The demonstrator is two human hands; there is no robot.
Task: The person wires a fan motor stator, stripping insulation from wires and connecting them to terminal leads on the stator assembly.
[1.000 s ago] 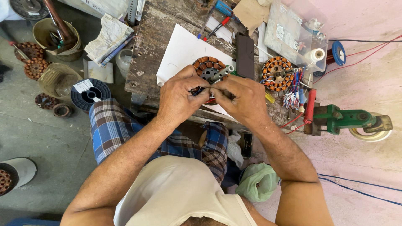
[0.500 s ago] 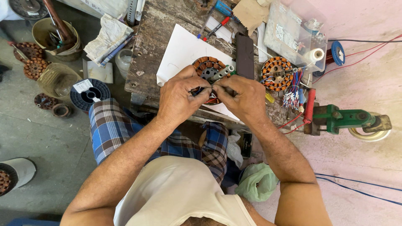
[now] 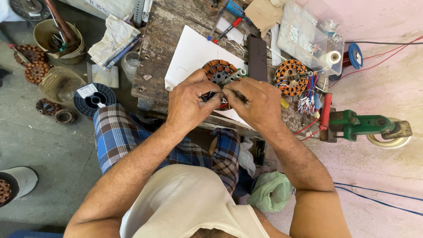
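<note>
While the person sat at the old wooden bench (image 3: 161, 53), both hands were close together over a round motor coil (image 3: 217, 71) wound with copper wire. That coil lay on a white sheet of paper (image 3: 191, 55), just past the fingertips. The left hand (image 3: 189, 103) had its fingers curled in, pinched together on a small dark bit, too small to tell what it was. The right hand (image 3: 255, 102) touched the left one, and its fingers were pinched on the same tiny bit. Beyond the right fingers lay a long dark bar (image 3: 257, 57), and farther out to that side sat a second coil (image 3: 291, 77) with a bunch of coloured wires (image 3: 307, 94). A green clamp (image 3: 359, 123) stood well apart on the right. Out past the left hand, on the floor, sat a black spool (image 3: 93, 99).
</note>
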